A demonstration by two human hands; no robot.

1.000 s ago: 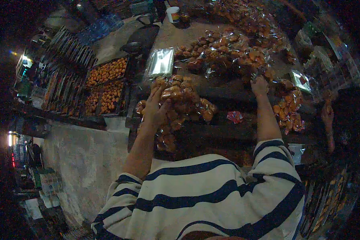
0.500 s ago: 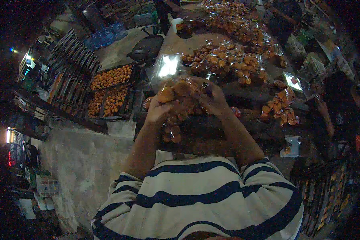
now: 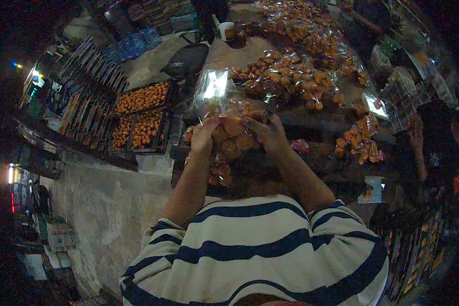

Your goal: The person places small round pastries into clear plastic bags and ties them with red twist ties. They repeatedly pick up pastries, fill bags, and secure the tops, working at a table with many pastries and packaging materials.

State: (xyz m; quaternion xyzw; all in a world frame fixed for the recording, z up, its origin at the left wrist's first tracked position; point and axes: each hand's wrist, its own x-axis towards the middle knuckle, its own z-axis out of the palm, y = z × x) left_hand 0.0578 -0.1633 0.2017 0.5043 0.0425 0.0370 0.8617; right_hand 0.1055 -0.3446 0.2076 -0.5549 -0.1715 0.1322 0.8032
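Note:
Both hands meet over the table's near edge at a clear plastic bag of round brown buns point(image 3: 233, 127). My left hand point(image 3: 204, 136) is closed on the bag's left side, thumb toward the buns. At its right side my right hand point(image 3: 268, 133) is closed too, fingertips pinching the plastic. More bagged brown buns point(image 3: 220, 173) lie just below, partly hidden by the held bag. Beyond my hands lies a stack of shiny clear plastic bags point(image 3: 213, 89), reflecting bright light.
A large heap of bagged buns point(image 3: 290, 76) covers the table's far right. Dark trays of loose buns point(image 3: 143, 99) stand at left beside racks point(image 3: 94, 66). A white tub point(image 3: 227, 31) is at the back. Another person's arm point(image 3: 417, 145) shows at right.
My left hand has risen slightly and its fingers have closed in on the bag. My right hand has shifted a little lower, and the buns between my hands show more clearly.

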